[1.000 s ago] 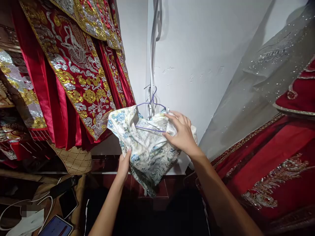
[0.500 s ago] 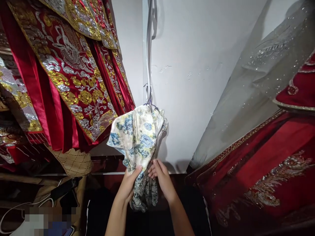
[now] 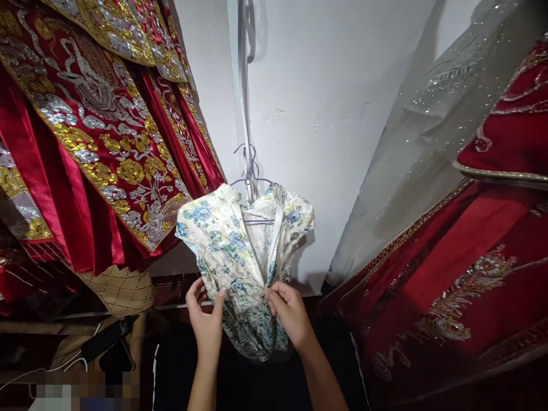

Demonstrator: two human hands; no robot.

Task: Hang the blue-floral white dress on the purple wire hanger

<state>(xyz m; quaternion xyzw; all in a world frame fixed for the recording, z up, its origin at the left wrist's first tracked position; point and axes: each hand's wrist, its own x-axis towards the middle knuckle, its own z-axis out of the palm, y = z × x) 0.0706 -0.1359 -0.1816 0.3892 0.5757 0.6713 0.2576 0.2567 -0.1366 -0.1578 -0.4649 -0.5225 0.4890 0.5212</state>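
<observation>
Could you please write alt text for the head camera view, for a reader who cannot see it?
Two hands, left hand and right hand, pinch the lower part of a blue-flowered garment on a wire hanger against a white wall. Red embroidered robes hang beside it.

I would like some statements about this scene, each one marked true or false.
1. Both hands grip the floral garment. True: the left hand and the right hand pinch its lower part.
2. The garment hangs on a wire hanger. True.
3. The garment is plain black. False: it is pale with blue flowers.
4. Red embroidered robes hang at the left. True.
5. The wall behind is green. False: it is white.
</observation>
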